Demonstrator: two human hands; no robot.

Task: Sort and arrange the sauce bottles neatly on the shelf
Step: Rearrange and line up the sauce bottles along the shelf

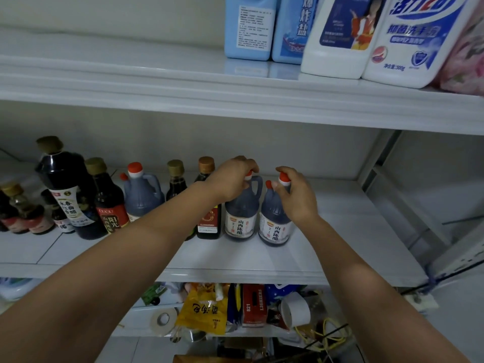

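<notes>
Two dark vinegar jugs with red caps stand side by side on the middle white shelf [262, 260]. My left hand [230, 179] grips the top of the left jug [241, 218]. My right hand [296, 197] grips the neck of the right jug [275, 229], its red cap showing above my fingers. To their left a row of sauce bottles stands: a slim dark bottle with a red label [209, 221], a small dark bottle [176, 179], a third red-capped jug [141, 195], a red-labelled bottle [108, 203] and a tall dark bottle [65, 189].
Small bottles [23, 213] stand at the far left of the shelf. The shelf above carries blue and white detergent bottles [340, 35]. The shelf below holds a yellow bag [204, 310], a red box [254, 305], tape rolls and cables. A metal shelf post [377, 158] rises on the right.
</notes>
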